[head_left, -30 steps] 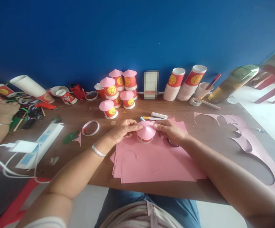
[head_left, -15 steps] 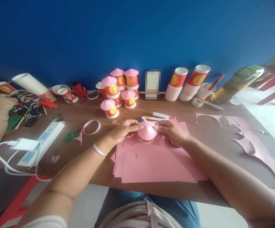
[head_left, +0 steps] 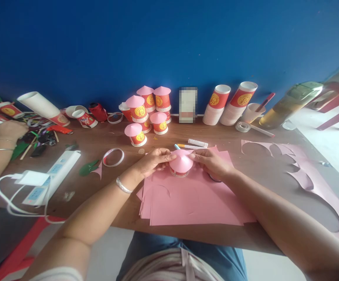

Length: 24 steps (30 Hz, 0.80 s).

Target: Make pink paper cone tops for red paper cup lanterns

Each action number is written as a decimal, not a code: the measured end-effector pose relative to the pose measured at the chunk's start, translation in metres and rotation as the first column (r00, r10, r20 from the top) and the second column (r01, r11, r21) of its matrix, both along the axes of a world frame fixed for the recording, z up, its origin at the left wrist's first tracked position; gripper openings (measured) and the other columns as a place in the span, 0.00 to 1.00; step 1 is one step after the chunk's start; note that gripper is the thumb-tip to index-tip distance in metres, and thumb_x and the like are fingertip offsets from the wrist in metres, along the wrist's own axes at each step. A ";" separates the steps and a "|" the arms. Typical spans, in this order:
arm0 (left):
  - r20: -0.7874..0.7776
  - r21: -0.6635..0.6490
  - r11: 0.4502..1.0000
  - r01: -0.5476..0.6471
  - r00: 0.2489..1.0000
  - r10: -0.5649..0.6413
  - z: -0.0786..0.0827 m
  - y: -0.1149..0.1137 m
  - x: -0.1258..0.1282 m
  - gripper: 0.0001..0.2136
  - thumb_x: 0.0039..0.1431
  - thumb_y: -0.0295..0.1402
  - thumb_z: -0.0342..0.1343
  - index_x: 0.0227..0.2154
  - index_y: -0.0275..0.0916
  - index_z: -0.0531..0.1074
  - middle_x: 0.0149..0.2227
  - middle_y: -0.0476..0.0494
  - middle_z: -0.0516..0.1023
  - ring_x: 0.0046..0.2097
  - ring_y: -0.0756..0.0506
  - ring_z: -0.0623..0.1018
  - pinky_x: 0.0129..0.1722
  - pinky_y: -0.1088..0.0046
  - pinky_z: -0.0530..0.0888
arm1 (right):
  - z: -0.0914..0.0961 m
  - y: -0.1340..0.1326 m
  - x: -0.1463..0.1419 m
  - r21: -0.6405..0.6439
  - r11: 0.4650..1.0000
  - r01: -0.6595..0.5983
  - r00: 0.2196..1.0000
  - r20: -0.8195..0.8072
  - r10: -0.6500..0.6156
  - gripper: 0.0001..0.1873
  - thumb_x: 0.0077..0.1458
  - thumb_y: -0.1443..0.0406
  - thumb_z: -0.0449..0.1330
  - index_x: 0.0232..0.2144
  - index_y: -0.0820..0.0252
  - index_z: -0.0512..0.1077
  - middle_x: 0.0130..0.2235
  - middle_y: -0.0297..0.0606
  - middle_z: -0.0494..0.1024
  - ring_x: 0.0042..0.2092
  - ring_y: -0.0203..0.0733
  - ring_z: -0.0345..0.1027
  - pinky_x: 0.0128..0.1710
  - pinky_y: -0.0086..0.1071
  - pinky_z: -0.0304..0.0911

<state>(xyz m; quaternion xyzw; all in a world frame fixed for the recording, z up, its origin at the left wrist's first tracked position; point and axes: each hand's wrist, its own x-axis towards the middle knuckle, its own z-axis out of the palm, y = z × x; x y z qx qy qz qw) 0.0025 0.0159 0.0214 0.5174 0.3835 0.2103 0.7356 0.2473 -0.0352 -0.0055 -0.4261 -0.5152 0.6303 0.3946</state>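
A pink paper cone [head_left: 181, 160] rests like a roof on an upside-down red paper cup [head_left: 180, 172], which stands on a stack of pink paper sheets [head_left: 193, 207]. My left hand [head_left: 157, 162] pinches the cone's left edge between thumb and fingers. On the opposite edge my right hand [head_left: 212, 163] pinches it the same way. Under my right hand a dark scissors-like loop [head_left: 215, 179] shows only in part. Just beyond the cone lie a glue stick [head_left: 198, 143] and a yellow-and-white pen [head_left: 187, 146].
Several cone-topped red cups [head_left: 135, 134] stand near the blue wall. Two stacks of paper cups [head_left: 213, 113], a tape roll [head_left: 243, 126] and a bottle [head_left: 291, 103] are to their right. Cut pink scraps [head_left: 307, 181] lie right. A power strip [head_left: 55, 175] and another person's hand [head_left: 11, 130] are left.
Both my hands keep their pinch on the cone, almost unmoved. The other person's hand at the left has shifted slightly right, and the view has tilted a little.
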 end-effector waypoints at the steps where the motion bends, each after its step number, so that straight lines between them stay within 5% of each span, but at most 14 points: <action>1: 0.000 0.001 1.000 0.002 1.000 -0.002 0.000 0.000 0.000 0.23 0.44 0.46 0.74 0.24 0.36 0.68 0.21 0.55 0.64 0.23 0.57 0.62 0.20 0.81 0.52 | -0.001 0.000 0.000 0.012 1.000 0.003 1.000 0.009 -0.004 0.24 0.57 0.46 0.66 0.26 0.59 0.75 0.27 0.35 0.74 0.30 0.37 0.62 0.32 0.34 0.55; 11: -0.007 -0.012 1.000 0.002 1.000 -0.002 0.007 -0.001 0.003 0.24 0.44 0.51 0.72 0.24 0.35 0.71 0.21 0.53 0.66 0.22 0.56 0.63 0.19 0.80 0.53 | 0.000 0.001 0.000 -0.040 0.999 0.029 0.998 0.049 -0.027 0.23 0.50 0.47 0.72 0.23 0.60 0.73 0.25 0.33 0.72 0.30 0.37 0.62 0.33 0.34 0.54; 24: 0.100 -0.062 0.998 -0.030 0.994 0.036 -0.007 -0.001 0.002 0.23 0.44 0.46 0.74 0.23 0.36 0.68 0.22 0.54 0.66 0.23 0.57 0.63 0.20 0.81 0.54 | -0.002 0.000 0.000 -0.041 0.999 0.010 1.000 0.021 -0.009 0.23 0.52 0.47 0.71 0.25 0.60 0.75 0.26 0.34 0.73 0.29 0.36 0.61 0.33 0.34 0.56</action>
